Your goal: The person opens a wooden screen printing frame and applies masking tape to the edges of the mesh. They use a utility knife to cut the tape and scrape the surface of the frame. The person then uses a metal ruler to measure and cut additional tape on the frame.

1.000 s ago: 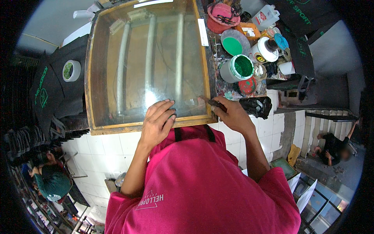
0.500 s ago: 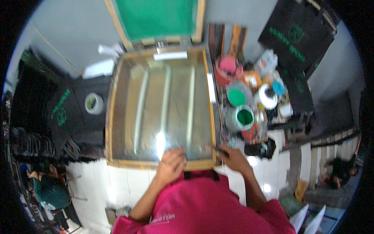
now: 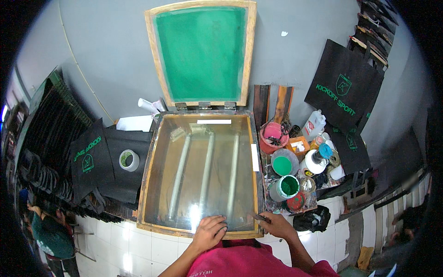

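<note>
A wood-framed glass-topped light table (image 3: 154,184) stands before me, with several pale tubes showing under its glass. On the glass at the near edge lies my left hand (image 3: 211,233), its fingers laid over the surface and no object visible in it. My right hand (image 3: 278,226) is at the near right corner, closed around a dark, thin tool (image 3: 258,217) whose tip points left over the frame. The exact kind of tool is hard to make out. A screen frame with green mesh (image 3: 200,53) stands raised on hinges at the table's far edge.
Paint tubs (image 3: 284,187), a pink bucket (image 3: 273,136) and several bottles crowd a side surface at right. Left of the table, a tape roll (image 3: 129,160) sits on black printed bags (image 3: 108,180). More black bags (image 3: 344,85) hang at right. A person (image 3: 54,237) is at far left.
My view has tilted upward, so more of the raised screen and wall shows. Both hands stay near the table's front edge, the right one still around the dark tool.
</note>
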